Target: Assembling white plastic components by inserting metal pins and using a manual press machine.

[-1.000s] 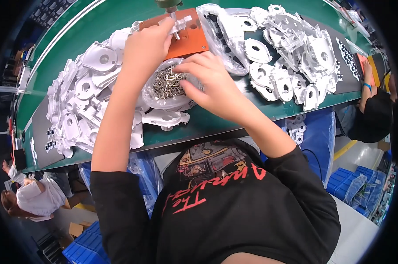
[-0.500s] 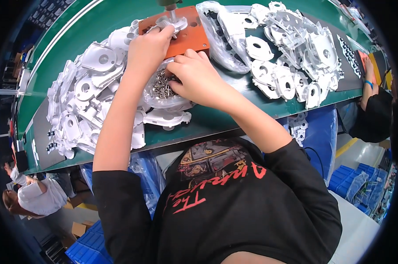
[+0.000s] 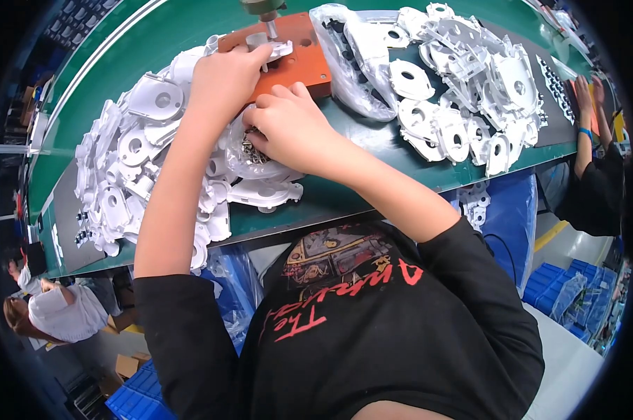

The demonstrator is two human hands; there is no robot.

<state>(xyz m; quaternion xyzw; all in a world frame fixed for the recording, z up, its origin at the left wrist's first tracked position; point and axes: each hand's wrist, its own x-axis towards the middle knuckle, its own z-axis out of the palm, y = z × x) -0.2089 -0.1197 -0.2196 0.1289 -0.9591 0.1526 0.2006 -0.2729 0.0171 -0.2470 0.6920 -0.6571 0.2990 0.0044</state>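
"What are the hands doing?"

"From my remote seat I see the left hand (image 3: 225, 78) with its fingers closed on a small white plastic part (image 3: 281, 50). That part is at the top of an orange block (image 3: 304, 70), just below a metal tool shaft (image 3: 271, 29)."

"And the right?"

"I see the right hand (image 3: 292, 129) over a clear plastic bag (image 3: 243, 168) of metal screws (image 3: 253, 152). Its fingers curl toward the thumb at the screws; I can't tell whether they grip one."

"What lies around them?"

"I have a green table (image 3: 372, 150), with a heap of white parts (image 3: 155, 98) on the left and another pile (image 3: 509, 77) on the right."
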